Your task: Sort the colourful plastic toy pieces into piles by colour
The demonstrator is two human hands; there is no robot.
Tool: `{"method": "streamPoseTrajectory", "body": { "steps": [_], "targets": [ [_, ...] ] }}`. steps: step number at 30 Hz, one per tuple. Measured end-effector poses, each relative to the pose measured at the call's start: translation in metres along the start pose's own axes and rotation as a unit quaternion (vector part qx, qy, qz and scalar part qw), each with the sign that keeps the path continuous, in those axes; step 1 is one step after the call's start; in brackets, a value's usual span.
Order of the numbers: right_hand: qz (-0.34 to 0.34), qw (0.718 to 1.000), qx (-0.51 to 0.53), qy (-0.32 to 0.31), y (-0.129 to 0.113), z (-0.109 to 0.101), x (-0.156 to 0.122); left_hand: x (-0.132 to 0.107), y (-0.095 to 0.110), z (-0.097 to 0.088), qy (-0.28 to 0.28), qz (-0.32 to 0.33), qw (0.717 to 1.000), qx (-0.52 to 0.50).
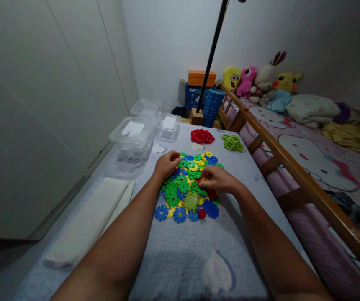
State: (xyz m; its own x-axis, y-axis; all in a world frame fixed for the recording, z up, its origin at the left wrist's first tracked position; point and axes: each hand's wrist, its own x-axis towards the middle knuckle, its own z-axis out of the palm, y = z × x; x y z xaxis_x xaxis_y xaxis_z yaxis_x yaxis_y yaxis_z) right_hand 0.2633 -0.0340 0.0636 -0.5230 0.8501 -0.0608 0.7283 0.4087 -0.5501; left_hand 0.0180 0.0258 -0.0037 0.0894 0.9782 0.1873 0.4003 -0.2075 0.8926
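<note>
A pile of flat plastic snowflake discs (180,186) in green, blue and yellow lies on the cloth-covered table, with a few red pieces among them. My left hand (168,164) rests at the pile's far left edge, fingers curved over the discs with a gap at the thumb. On the pile's right side, my right hand (217,179) has its fingertips pinched together close to a bit of red; what they grip is too small to make out. A pale green square piece (191,202) and a small red square piece (201,214) lie at the near side.
Beyond the pile sit a red heap (202,136) and a light green heap (232,143) of pieces. Clear plastic boxes (136,140) stand back left, and a folded white cloth (87,219) lies near left. A wooden bed rail (280,167) runs along the right.
</note>
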Motion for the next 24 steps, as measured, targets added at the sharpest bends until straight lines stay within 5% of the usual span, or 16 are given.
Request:
{"method": "streamPoseTrajectory", "body": {
  "steps": [7,14,19,24],
  "targets": [
    [0.013,0.998,-0.058,0.009,-0.017,0.006,-0.001,0.001,-0.002,0.000,0.000,-0.007,1.000,-0.007],
    [0.022,0.992,0.111,0.055,0.003,0.007,0.003,0.004,0.000,-0.003,0.041,-0.026,0.984,-0.170],
    [0.062,0.941,0.314,0.110,0.018,0.006,0.008,0.005,0.002,-0.006,0.050,-0.072,0.943,-0.322],
    [0.099,0.898,0.375,0.206,0.031,0.007,0.021,0.005,0.008,-0.008,0.026,-0.082,0.919,-0.386]
  ]
}}
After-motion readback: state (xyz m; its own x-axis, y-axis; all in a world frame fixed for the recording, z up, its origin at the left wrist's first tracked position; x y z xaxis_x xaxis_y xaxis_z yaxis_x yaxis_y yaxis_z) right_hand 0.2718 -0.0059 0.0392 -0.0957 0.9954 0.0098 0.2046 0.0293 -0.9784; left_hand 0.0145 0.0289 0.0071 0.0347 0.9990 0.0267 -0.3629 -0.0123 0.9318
